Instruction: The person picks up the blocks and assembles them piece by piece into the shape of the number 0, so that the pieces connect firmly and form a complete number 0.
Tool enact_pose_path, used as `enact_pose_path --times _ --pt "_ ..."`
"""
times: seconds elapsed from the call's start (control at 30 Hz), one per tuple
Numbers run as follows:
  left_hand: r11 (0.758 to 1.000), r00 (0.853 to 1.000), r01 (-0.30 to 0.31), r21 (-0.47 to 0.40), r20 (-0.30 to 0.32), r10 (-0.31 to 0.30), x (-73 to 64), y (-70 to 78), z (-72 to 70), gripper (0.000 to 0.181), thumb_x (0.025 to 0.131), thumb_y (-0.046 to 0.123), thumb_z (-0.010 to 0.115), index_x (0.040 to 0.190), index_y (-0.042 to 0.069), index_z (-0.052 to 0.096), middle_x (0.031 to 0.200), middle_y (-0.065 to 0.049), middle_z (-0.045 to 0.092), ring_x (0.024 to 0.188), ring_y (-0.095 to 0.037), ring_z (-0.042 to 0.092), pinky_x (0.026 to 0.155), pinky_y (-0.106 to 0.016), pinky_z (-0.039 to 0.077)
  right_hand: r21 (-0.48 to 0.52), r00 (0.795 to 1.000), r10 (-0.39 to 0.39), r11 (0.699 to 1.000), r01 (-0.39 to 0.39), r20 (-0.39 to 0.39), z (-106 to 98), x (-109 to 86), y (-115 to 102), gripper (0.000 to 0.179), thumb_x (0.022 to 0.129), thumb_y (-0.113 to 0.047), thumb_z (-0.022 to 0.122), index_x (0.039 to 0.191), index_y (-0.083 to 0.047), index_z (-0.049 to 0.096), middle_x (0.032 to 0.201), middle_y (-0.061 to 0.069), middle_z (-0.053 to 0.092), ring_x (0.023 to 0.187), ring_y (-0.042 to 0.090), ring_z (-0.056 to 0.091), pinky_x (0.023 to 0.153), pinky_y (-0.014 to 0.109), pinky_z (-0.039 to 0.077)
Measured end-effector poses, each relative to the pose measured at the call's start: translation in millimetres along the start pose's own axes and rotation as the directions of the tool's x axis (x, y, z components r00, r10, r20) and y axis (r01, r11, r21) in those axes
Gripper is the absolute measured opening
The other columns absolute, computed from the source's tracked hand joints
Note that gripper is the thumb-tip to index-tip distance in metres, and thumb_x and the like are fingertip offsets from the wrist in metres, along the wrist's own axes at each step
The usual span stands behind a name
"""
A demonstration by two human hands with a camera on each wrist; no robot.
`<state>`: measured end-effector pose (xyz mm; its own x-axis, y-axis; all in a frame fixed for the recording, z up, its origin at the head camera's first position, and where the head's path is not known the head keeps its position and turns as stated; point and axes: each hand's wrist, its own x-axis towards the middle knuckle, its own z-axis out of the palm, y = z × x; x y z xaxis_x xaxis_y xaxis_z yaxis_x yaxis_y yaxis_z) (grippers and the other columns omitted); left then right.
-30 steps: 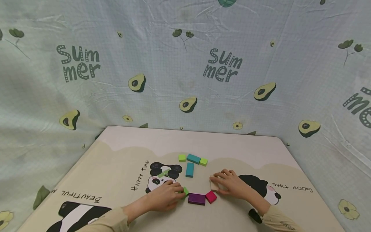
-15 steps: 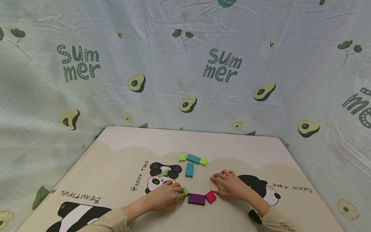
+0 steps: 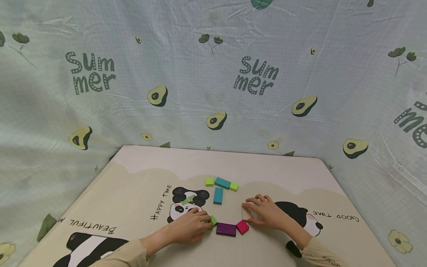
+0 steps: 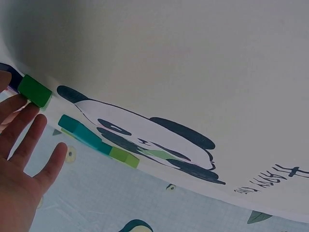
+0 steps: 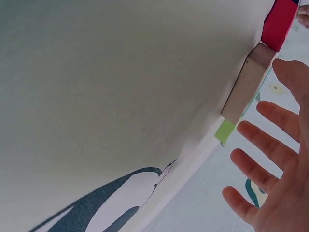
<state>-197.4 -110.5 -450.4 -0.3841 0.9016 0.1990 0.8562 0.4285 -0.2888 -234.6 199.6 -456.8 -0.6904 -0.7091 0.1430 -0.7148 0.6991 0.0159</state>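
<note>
In the head view my left hand (image 3: 188, 225) rests beside a green block (image 3: 214, 221), its fingertips partly covering it. The left wrist view shows the spread, fairly straight fingers touching that green block (image 4: 35, 91). A purple block (image 3: 226, 229) lies right of the green one, then a red block (image 3: 242, 227). My right hand (image 3: 268, 212) is at the right side of a plain wooden block (image 3: 245, 213), which stretches back from the red one. In the right wrist view its fingers are spread along the wooden block (image 5: 245, 84), the thumb tip close to one end.
Further back lie a blue block (image 3: 218, 195), another blue block (image 3: 222, 183) and two lime-green blocks, one (image 3: 209, 182) at the left and one (image 3: 234, 186) at the right. The table mat (image 3: 267, 170) has panda drawings. A printed curtain (image 3: 186, 74) hangs behind and at the sides.
</note>
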Motion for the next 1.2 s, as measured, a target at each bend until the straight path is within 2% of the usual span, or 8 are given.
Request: enact_pose_path --times 0.33,0.8,1.2 --pt "1.0 1.0 -0.004 0.006 -0.009 0.004 -0.5 0.0 0.1 0.031 0.077 0.031 0.064 0.106 0.022 0.06 0.102 0.008 0.059 0.095 -0.009 0.052 0.079 -0.027 0.04 -0.028 1.0 -0.013 1.0 0.013 -0.018 0.8 -0.3 0.0 0.045 0.082 -0.044 0.057 0.122 -0.023 0.053 0.116 -0.002 0.055 0.105 0.017 0.043 0.086 0.042 0.037" --pt "1.0 1.0 0.008 -0.015 0.0 -0.008 0.5 -0.6 -3.0 0.028 0.078 0.031 0.063 0.104 0.022 0.061 0.102 0.008 0.059 0.095 -0.009 0.052 0.08 -0.027 0.041 -0.085 0.991 -0.097 0.992 0.089 -0.09 1.1 2.2 1.9 0.034 0.082 -0.035 0.06 0.114 -0.024 0.059 0.108 -0.005 0.058 0.099 0.015 0.045 0.081 0.04 0.038" --pt "0.998 1.0 0.02 -0.06 0.015 -0.019 5.2 -5.0 -3.0 0.018 0.08 0.028 0.06 0.097 0.024 0.063 0.1 0.009 0.061 0.095 -0.01 0.051 0.079 -0.029 0.04 -0.085 0.989 -0.126 0.989 0.119 -0.072 -0.7 6.7 4.0 0.031 0.08 -0.036 0.062 0.109 -0.026 0.061 0.105 -0.006 0.06 0.095 0.015 0.046 0.078 0.04 0.039"
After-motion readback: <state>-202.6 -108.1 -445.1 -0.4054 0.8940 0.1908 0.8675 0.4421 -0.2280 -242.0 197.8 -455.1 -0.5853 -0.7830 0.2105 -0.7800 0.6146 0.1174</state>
